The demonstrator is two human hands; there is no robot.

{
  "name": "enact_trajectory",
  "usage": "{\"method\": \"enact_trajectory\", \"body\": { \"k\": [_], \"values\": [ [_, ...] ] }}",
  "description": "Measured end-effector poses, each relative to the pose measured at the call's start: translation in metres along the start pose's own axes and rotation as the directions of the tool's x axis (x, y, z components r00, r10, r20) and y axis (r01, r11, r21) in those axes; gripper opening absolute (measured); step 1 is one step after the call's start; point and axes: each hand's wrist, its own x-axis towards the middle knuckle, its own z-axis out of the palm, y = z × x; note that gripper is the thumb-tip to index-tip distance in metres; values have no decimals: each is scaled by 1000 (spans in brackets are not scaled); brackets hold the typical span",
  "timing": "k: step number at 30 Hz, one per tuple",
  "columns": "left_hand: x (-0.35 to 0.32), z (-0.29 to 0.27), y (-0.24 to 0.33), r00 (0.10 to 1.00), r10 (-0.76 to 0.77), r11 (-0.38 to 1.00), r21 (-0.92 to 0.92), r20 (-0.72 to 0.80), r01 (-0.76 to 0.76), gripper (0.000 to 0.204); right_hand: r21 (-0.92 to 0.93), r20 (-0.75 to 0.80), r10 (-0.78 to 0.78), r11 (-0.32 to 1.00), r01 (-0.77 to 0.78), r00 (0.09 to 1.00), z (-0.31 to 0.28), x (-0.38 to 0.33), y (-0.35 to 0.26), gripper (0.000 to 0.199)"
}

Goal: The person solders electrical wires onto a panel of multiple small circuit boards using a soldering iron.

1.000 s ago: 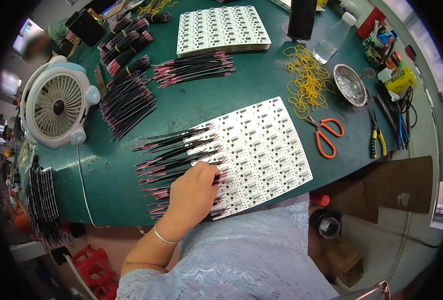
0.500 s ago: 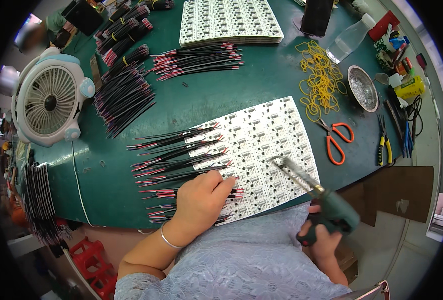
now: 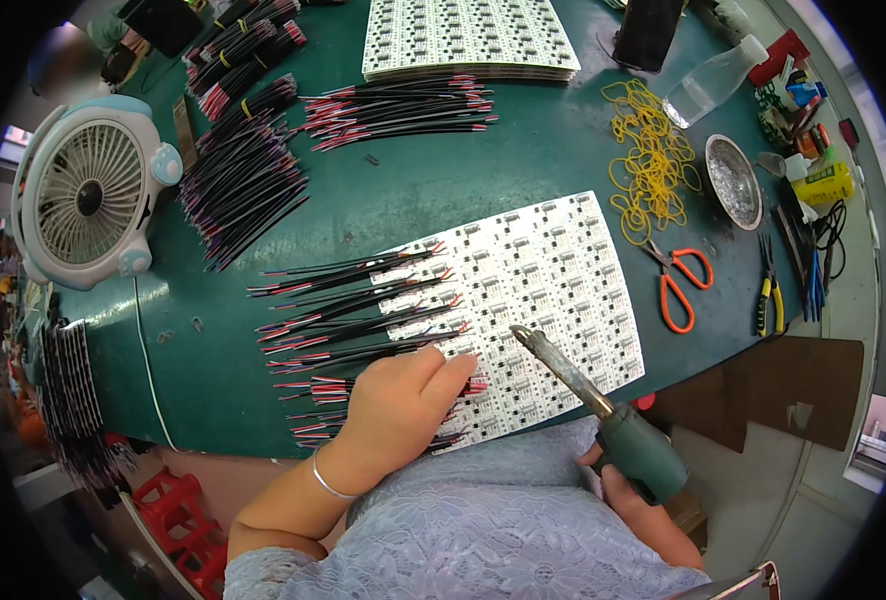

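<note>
Along the left edge of a white circuit-board sheet [image 3: 563, 270], black-sleeved wire leads [image 3: 363, 304] lie in small clusters, inner ends on the sheet and outer ends over the green bench [image 3: 523, 145], probably so that each cluster keeps to its own part of the sheet. The left hand [image 3: 400, 400] rests over the lower clusters with its fingers curled, seemingly to stop them sliding; whether they pinch a lead or only press cannot be told, as the back of the hand hides them. The right hand [image 3: 623, 490] has its fingers wrapped around the green body of a soldering gun [image 3: 645, 458], whose barrel slants up and left over the sheet, likely to keep the hot end away from the person; I cannot tell whether the tip touches

The bench top is smooth and a little scuffed. At its right, yellow rubber bands [image 3: 648, 150], orange-handled snips [image 3: 665, 305], pliers [image 3: 763, 305] and a metal bowl [image 3: 709, 170] sit nearby, perhaps for easy reach. Beyond the sheet stand a stack of similar sheets [image 3: 468, 40] and a loose wire pile [image 3: 398, 108]; a white-and-blue fan [image 3: 88, 197] occupies the left side. Red plastic stools [image 3: 168, 500] stand on the floor below
</note>
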Motion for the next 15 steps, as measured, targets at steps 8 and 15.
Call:
{"method": "enact_trajectory", "body": {
  "k": [8,15],
  "values": [
    [0,8,-3,997,37,997,-59,-72,-41,37,70,-156,122,991,-113,980,17,4,-10,21],
    [1,8,-4,998,11,997,-73,-68,-16,36,-291,9,-102,952,100,995,15,0,1,24]
  ]
}}
